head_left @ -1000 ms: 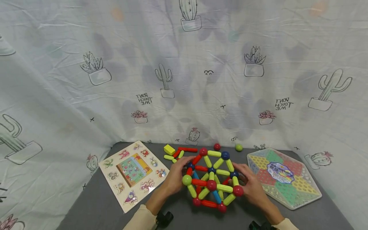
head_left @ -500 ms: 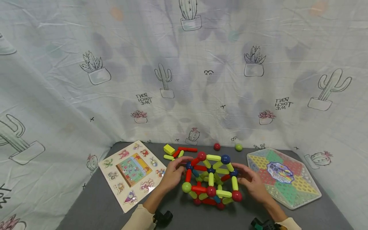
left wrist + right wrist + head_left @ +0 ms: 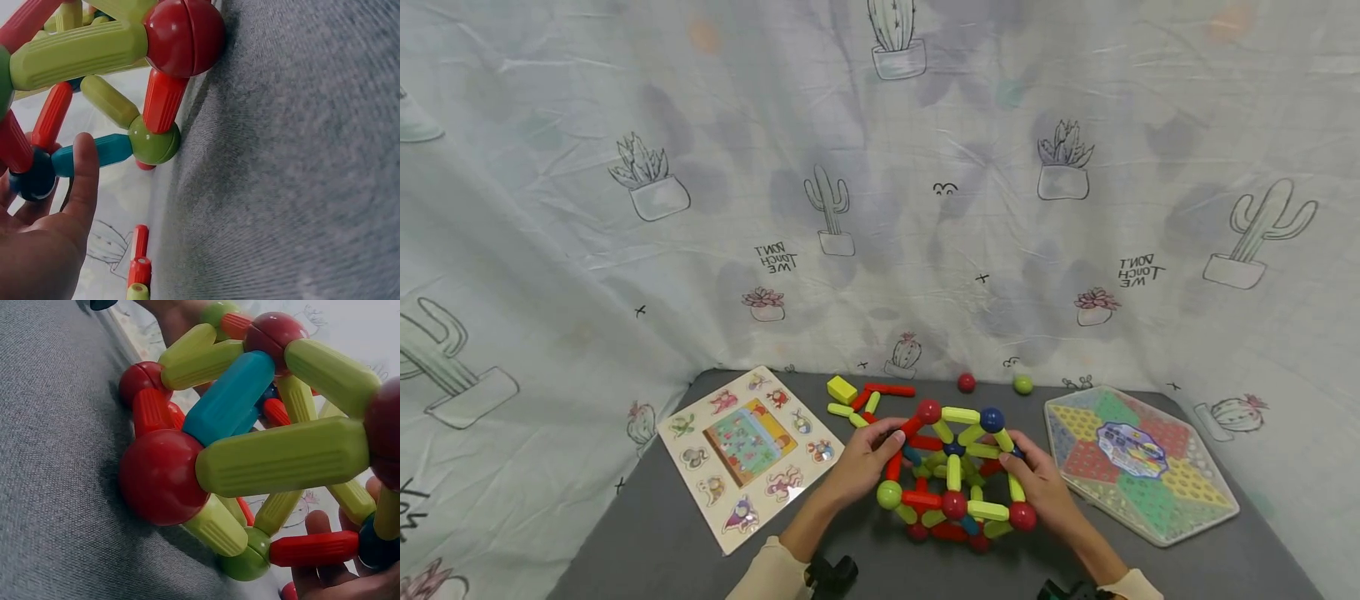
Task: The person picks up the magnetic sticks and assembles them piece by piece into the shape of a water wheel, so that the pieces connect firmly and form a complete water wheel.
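A stick-and-ball construction toy (image 3: 954, 504) stands on the grey tabletop between both hands. Red, yellow-green and blue sticks join its coloured balls into a many-sided frame. My left hand (image 3: 859, 467) holds its left side at a dark blue ball (image 3: 32, 182), with one digit across a teal stick (image 3: 112, 150). On the opposite side, my right hand (image 3: 1047, 492) grips the toy around another dark blue ball (image 3: 379, 542), fingers behind a red stick (image 3: 314, 549). Red balls (image 3: 164, 477) at the bottom appear to rest on the cloth. The left hand's far fingers are partly hidden.
Loose sticks (image 3: 891, 389) and a yellow block (image 3: 842, 390) lie behind the toy, with a red ball (image 3: 966, 383) and a green ball (image 3: 1022, 384). A picture puzzle board (image 3: 752, 458) lies left, a hexagonal game board (image 3: 1138, 467) right. A printed curtain (image 3: 880, 208) hangs behind.
The toy has tipped so its top face lies flatter and its lower balls are less visible. My right hand's fingers, looser half a second ago, have closed around its right side.
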{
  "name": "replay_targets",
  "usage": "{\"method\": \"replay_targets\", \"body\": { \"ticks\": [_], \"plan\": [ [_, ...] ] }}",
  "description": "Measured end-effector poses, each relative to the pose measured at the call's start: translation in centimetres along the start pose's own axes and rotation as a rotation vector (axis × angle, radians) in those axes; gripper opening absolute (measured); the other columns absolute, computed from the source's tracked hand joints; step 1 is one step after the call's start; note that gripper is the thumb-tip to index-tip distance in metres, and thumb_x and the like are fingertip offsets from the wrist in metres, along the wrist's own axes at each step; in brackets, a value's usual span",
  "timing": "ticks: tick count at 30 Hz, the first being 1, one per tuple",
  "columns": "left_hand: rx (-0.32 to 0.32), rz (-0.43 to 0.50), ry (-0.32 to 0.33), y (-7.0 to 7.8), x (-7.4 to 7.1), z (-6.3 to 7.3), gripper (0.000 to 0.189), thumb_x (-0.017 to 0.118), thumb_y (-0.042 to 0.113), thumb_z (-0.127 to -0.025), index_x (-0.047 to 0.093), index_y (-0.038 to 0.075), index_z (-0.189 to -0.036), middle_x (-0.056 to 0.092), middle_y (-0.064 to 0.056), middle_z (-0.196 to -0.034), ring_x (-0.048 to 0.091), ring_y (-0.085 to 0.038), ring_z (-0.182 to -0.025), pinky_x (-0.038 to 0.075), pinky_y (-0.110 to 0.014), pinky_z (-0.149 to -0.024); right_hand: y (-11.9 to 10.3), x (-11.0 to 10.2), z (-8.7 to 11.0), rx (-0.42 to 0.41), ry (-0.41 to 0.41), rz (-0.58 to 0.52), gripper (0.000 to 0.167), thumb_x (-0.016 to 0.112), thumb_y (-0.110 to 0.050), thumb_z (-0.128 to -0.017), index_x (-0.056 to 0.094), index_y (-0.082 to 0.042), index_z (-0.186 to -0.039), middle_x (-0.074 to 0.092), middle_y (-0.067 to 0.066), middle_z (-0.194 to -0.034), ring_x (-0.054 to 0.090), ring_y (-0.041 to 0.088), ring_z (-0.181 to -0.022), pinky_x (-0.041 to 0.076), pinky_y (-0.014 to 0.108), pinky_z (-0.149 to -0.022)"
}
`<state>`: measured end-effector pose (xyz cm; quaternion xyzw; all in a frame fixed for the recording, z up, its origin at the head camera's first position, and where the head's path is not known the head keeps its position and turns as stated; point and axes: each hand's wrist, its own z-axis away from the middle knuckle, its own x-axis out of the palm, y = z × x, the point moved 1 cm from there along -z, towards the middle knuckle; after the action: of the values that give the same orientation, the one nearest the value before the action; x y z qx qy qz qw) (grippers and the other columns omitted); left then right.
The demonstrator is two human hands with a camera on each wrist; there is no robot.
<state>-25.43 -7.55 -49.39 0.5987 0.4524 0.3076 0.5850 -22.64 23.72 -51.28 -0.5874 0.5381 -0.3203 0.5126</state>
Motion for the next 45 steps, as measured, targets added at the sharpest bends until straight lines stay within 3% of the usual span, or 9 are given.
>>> {"method": "replay_targets", "body": {
  "ticks": [6, 16, 20, 25, 28, 31, 36, 39, 45],
  "plan": [
    [0.005, 0.006, -0.006, -0.1, -0.1, 0.0, 0.040, 0.052, 0.023, -0.118, 0.061, 0.001, -0.150, 0.068, -0.026, -0.134, 0.076, -0.047, -0.106, 0.061, -0.026, -0.092, -0.2, 0.0, 0.1, -0.002, -0.016, -0.034, 0.037, 0.045, -0.012, -0.118, 0.055, 0.008, -0.147, 0.070, -0.016, -0.135, 0.062, -0.002, -0.126, 0.052, 0.018, -0.101],
    [0.007, 0.054, -0.049, -0.4, 0.6, -0.2, 0.042, 0.053, 0.022, -0.117, 0.060, -0.001, -0.152, 0.064, -0.029, -0.137, 0.073, -0.054, -0.109, 0.060, -0.025, -0.096, 0.1, -1.3, 1.3, 0.165, -0.136, -0.361, 0.041, 0.026, -0.031, -0.122, 0.045, -0.015, -0.154, 0.064, -0.011, -0.144, 0.060, 0.006, -0.135, 0.049, 0.026, -0.114],
    [0.002, 0.040, -0.063, -0.6, 0.3, -0.3, 0.043, 0.055, 0.025, -0.117, 0.061, 0.005, -0.154, 0.065, -0.023, -0.145, 0.074, -0.040, -0.116, 0.057, -0.026, -0.102, 0.6, -1.6, 1.9, 0.203, -0.147, -0.470, 0.049, 0.018, -0.038, -0.121, 0.050, -0.024, -0.156, 0.064, -0.014, -0.149, 0.057, 0.004, -0.139, 0.046, 0.026, -0.117],
    [0.070, 0.062, -0.085, -1.4, -2.5, -0.6, 0.044, 0.057, 0.020, -0.115, 0.058, 0.002, -0.155, 0.063, -0.024, -0.154, 0.069, -0.016, -0.131, 0.058, -0.041, -0.111, 1.2, -1.2, 2.5, 0.294, -0.067, -0.582, 0.056, 0.016, -0.040, -0.121, 0.059, -0.026, -0.154, 0.065, -0.015, -0.148, 0.058, 0.003, -0.140, 0.047, 0.024, -0.118],
    [0.140, 0.142, -0.090, -1.7, -5.3, -0.7, 0.046, 0.061, 0.010, -0.112, 0.055, -0.011, -0.152, 0.062, -0.035, -0.148, 0.073, -0.024, -0.130, 0.058, -0.051, -0.108, 1.4, -0.8, 2.3, 0.365, 0.035, -0.587, 0.053, 0.022, -0.041, -0.121, 0.061, -0.021, -0.152, 0.068, -0.012, -0.143, 0.061, 0.007, -0.137, 0.050, 0.025, -0.115],
    [0.188, 0.155, -0.080, -2.0, -8.1, -1.0, 0.046, 0.066, 0.004, -0.108, 0.055, -0.017, -0.148, 0.062, -0.041, -0.144, 0.075, -0.028, -0.127, 0.059, -0.049, -0.107, 1.6, -0.7, 2.1, 0.381, 0.071, -0.590, 0.054, 0.024, -0.042, -0.121, 0.062, -0.017, -0.151, 0.069, -0.010, -0.142, 0.063, 0.009, -0.137, 0.051, 0.026, -0.114],
    [0.176, 0.068, -0.098, -2.6, -11.2, -1.9, 0.042, 0.070, 0.002, -0.105, 0.062, -0.015, -0.142, 0.062, -0.043, -0.140, 0.073, -0.039, -0.127, 0.062, -0.035, -0.102, 1.7, -0.8, 2.1, 0.342, 0.020, -0.607, 0.056, 0.020, -0.042, -0.121, 0.066, -0.021, -0.146, 0.068, -0.011, -0.144, 0.062, 0.006, -0.138, 0.050, 0.025, -0.115],
    [0.136, -0.021, -0.111, -3.2, -12.0, -2.4, 0.039, 0.070, 0.001, -0.104, 0.066, -0.012, -0.140, 0.066, -0.038, -0.140, 0.067, -0.052, -0.130, 0.061, -0.027, -0.100, 1.7, -0.7, 2.1, 0.375, 0.063, -0.588, 0.050, 0.023, -0.043, -0.121, 0.066, -0.025, -0.139, 0.068, -0.011, -0.141, 0.064, 0.005, -0.135, 0.052, 0.024, -0.113],
    [0.054, -0.412, -0.053, -3.6, -11.0, -3.0, 0.036, 0.071, 0.001, -0.101, 0.075, 0.003, -0.137, 0.076, -0.017, -0.135, 0.074, -0.037, -0.123, 0.061, -0.027, -0.097, 1.6, -0.2, 2.1, 0.453, 0.215, -0.531, 0.043, 0.030, -0.046, -0.120, 0.058, -0.017, -0.136, 0.064, -0.004, -0.138, 0.064, 0.011, -0.130, 0.055, 0.027, -0.107]
  ]
}}
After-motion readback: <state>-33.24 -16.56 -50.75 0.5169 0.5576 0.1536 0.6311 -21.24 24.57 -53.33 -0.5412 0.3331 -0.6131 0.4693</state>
